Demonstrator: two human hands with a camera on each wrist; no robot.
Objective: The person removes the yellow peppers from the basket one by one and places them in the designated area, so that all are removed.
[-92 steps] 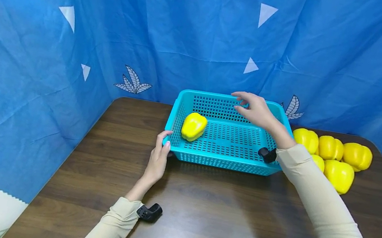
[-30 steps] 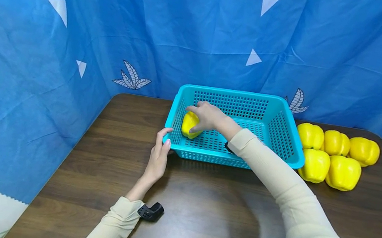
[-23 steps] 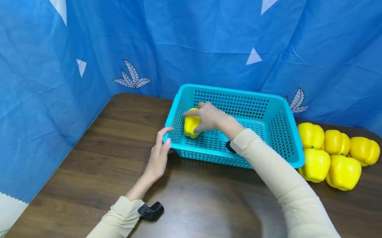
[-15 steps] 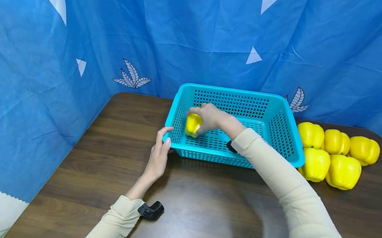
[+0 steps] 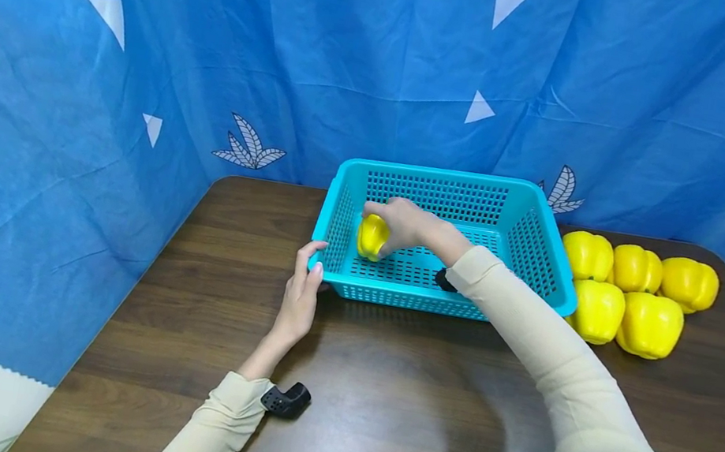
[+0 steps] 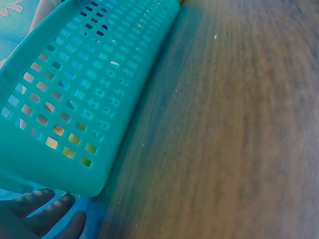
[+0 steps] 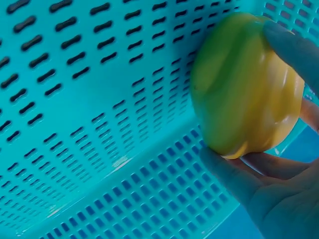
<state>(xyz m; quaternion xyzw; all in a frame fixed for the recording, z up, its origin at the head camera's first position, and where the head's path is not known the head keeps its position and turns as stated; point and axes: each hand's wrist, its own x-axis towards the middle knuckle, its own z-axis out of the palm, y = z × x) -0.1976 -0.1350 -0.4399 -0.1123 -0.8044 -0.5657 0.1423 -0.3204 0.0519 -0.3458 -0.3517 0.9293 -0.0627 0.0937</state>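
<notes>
In the head view a turquoise plastic basket (image 5: 422,300) with slotted walls stands at the table's far edge. Inside its left part is a yellow bell pepper (image 5: 371,237), gripped by my right hand (image 5: 406,225). Thumb and fingers wrap the bell pepper (image 7: 244,89) from both sides in the right wrist view, close to the slotted wall. At the basket's near left corner my left hand (image 5: 299,303) holds the rim, thumb on the front and fingers along the left side. The left wrist view has these fingers (image 6: 47,214) against the basket's end (image 6: 60,174).
Several more yellow bell peppers (image 5: 651,326) lie grouped on the brown wooden table (image 5: 376,404), just right of the basket. A blue patterned curtain (image 5: 392,47) hangs right behind the basket and along the left side.
My right hand has come from above the basket's right part, taken hold of the bell pepper and shifted it slightly right. My left hand stays at the corner.
</notes>
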